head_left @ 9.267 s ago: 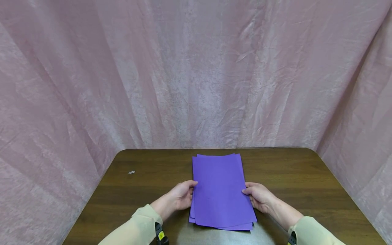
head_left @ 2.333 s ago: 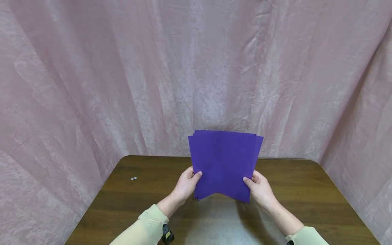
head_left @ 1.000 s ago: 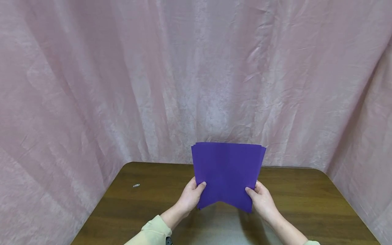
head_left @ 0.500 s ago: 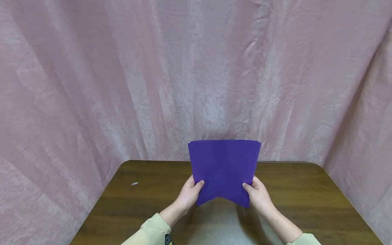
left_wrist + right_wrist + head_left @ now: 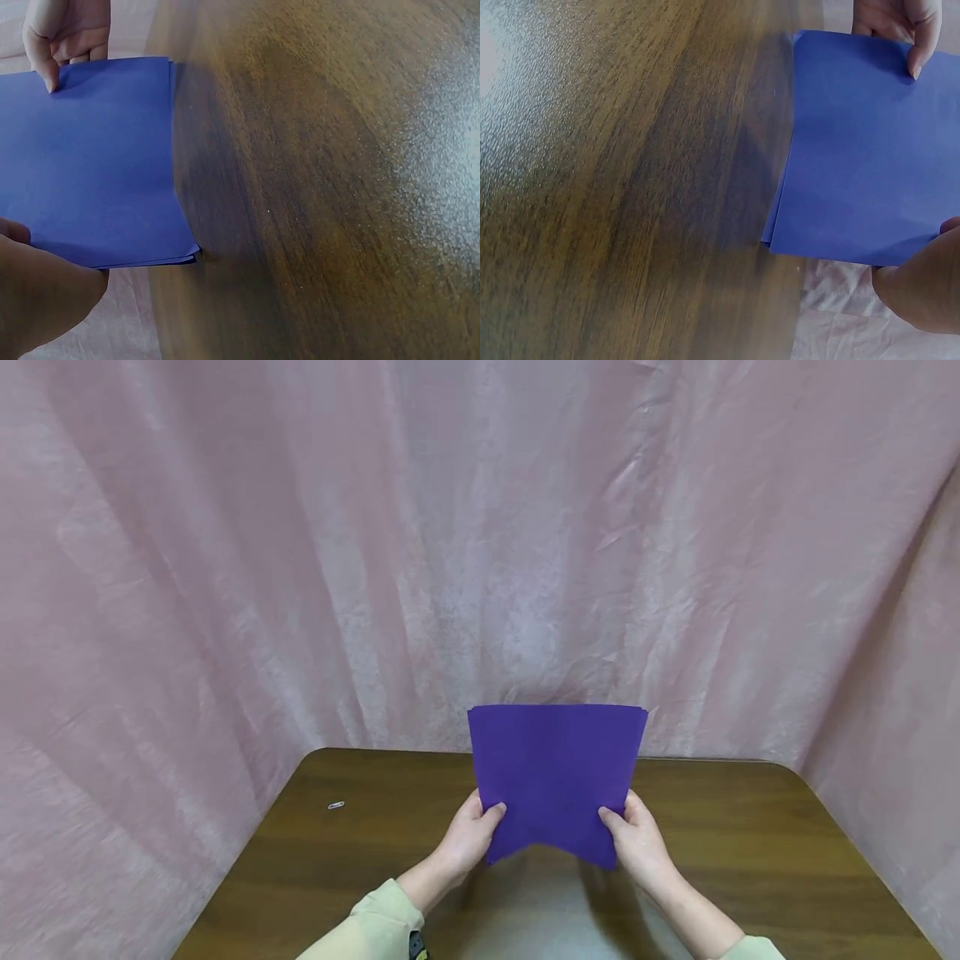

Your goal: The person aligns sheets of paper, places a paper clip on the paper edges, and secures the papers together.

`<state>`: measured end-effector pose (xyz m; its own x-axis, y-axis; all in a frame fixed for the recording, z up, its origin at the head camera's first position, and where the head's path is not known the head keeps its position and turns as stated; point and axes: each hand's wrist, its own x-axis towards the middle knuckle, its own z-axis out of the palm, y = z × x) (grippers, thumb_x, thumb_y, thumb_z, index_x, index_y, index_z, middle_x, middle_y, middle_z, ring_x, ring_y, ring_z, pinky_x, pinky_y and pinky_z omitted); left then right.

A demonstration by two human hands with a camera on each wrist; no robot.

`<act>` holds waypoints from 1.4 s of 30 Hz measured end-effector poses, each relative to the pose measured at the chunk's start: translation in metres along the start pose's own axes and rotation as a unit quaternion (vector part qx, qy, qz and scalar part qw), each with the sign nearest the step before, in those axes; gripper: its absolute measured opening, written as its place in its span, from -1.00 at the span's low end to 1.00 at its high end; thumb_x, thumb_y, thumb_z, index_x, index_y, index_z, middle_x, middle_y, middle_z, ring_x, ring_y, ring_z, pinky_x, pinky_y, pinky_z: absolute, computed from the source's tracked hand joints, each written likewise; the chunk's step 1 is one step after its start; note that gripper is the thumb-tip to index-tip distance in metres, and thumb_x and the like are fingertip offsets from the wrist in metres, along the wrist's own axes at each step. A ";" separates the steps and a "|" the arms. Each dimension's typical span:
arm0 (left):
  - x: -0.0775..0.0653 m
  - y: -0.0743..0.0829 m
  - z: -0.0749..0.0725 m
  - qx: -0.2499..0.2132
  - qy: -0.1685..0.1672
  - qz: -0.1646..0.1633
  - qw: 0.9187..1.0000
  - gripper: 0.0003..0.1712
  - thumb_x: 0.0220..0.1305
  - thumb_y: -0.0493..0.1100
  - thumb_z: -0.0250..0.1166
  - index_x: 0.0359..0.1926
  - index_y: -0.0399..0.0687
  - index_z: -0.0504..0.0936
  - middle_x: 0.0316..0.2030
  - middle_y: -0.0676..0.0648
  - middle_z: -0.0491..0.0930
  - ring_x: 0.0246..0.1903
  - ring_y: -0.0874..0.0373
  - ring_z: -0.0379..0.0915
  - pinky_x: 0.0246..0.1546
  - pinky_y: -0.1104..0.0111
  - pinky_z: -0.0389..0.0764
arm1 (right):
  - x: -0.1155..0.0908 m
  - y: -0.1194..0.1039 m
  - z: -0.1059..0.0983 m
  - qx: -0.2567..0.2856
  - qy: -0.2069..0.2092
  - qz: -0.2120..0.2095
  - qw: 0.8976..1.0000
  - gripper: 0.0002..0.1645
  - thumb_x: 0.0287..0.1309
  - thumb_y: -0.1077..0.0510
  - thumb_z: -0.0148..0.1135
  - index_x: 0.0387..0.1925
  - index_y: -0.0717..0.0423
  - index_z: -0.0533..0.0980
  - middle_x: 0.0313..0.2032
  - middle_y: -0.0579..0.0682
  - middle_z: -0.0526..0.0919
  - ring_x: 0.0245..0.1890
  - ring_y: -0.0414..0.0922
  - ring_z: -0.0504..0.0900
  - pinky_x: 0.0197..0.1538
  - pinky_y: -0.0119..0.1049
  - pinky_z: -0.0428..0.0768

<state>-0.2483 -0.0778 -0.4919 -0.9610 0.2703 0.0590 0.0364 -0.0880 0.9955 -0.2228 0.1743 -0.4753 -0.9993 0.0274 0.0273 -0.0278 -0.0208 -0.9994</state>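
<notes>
Between both hands, a small stack of purple paper sheets point(image 5: 555, 768) stands upright over the table, bowed in the middle. My left hand point(image 5: 467, 833) grips its left side, thumb on the near face and fingers behind. On the right side my right hand point(image 5: 639, 839) holds it the same way. The sheets' top edges lie nearly flush, with slivers of other sheets at the top corners. In the right wrist view the bottom edges of the paper stack point(image 5: 862, 150) are slightly offset at one corner. The left wrist view shows the paper point(image 5: 90, 157) with both thumbs on it.
A paper clip point(image 5: 336, 805) lies on the left part of the brown wooden table point(image 5: 750, 860). Pink curtains point(image 5: 525, 527) hang behind the table and along its sides. A bright reflection shows on the near tabletop.
Earlier the sheets lay flat and fanned out on the table; they have since been raised upright. Over the last two seconds their edges have come closer into line. Both hands keep their grip.
</notes>
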 end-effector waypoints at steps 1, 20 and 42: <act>0.001 0.000 0.001 0.000 -0.001 0.001 1.000 -0.59 0.58 -0.23 0.02 0.33 -0.32 0.34 0.10 -0.27 0.63 0.09 -0.16 0.60 0.16 -0.06 0.56 | 0.000 0.000 -0.001 0.001 0.000 -0.001 1.000 -0.61 0.51 0.38 -0.12 0.29 0.33 0.31 0.13 0.34 0.60 0.04 0.13 0.67 0.07 -0.01 0.66; 0.010 0.015 -0.007 0.016 0.027 0.019 0.999 -0.60 0.57 -0.21 0.08 0.29 -0.31 0.31 0.07 -0.27 0.61 0.02 -0.14 0.61 0.06 -0.06 0.61 | 0.004 -0.002 0.001 -0.029 0.008 -0.009 0.999 -0.62 0.57 0.28 -0.08 0.31 0.28 0.34 0.14 0.30 0.61 0.07 0.11 0.66 0.09 -0.03 0.65; 0.012 0.037 0.001 0.002 0.040 0.065 0.997 -0.63 0.60 -0.14 0.08 0.25 -0.27 0.44 -0.01 -0.23 0.64 -0.06 -0.10 0.64 -0.01 -0.01 0.66 | 0.003 0.000 0.000 -0.008 0.014 -0.010 1.000 -0.65 0.51 0.33 -0.04 0.24 0.32 0.35 0.07 0.30 0.64 0.00 0.09 0.69 0.04 -0.02 0.67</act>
<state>-0.2583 -0.0767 -0.4544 -0.9669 0.1794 0.1816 0.1630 -0.1136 0.9801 -0.2253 0.1739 -0.4751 -0.9974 0.0561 0.0459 -0.0462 -0.0038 -0.9989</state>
